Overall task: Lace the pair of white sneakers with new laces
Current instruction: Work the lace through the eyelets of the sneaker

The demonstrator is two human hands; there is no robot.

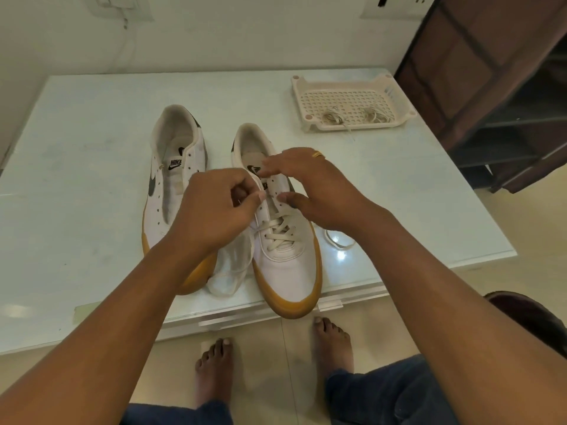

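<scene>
Two white sneakers with tan soles stand side by side on the white table (92,124), toes toward me. The left sneaker (171,167) has empty eyelets. The right sneaker (285,259) carries a white lace (277,231) crossed through its lower eyelets. My left hand (214,207) pinches one end of that lace above the shoe's left eyelet row. Over the tongue, my right hand (316,185) hovers with fingers spread and thumb near the right eyelet row. A loose loop of the lace (337,240) lies on the table right of the shoe.
A cream plastic basket (352,99) with two bundles of old laces sits at the table's back right. A clear plastic wrapper (230,268) lies between the shoes' toes. A dark wooden cabinet (491,72) stands at the right. My bare feet are on the floor below the table edge.
</scene>
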